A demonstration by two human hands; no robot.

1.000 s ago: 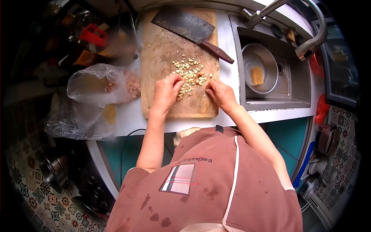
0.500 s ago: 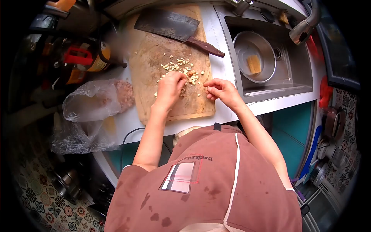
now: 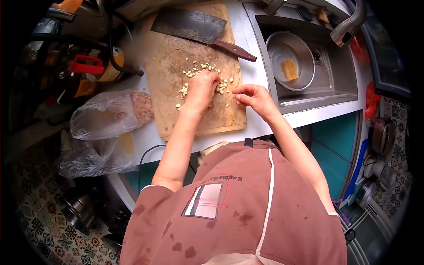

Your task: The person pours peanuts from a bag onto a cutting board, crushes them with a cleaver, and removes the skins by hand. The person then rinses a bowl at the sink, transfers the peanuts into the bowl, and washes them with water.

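Observation:
Chopped pale nut pieces (image 3: 193,73) lie scattered over a worn wooden cutting board (image 3: 170,101). My left hand (image 3: 203,90) is over the pieces, its fingers pinched together at their right side; what is between the fingertips is hidden. At the board's right edge, my right hand (image 3: 255,99) has thumb and fingertips pressed together, and anything held there is too small to name. A cleaver (image 3: 190,26) with a brown wooden handle lies flat across the far part of the board, beyond both hands.
On the left is a clear plastic bag (image 3: 104,115) with pinkish nuts at its mouth, beside bottles, one with a red handle (image 3: 87,64). The sink (image 3: 340,84) at right holds a metal bowl (image 3: 309,79) with a yellow sponge (image 3: 290,69) under the faucet (image 3: 349,30).
The view has shifted, so the board and sink appear further left. My left hand has moved right and forward over the pieces. My right hand remains pinched near the board's right edge.

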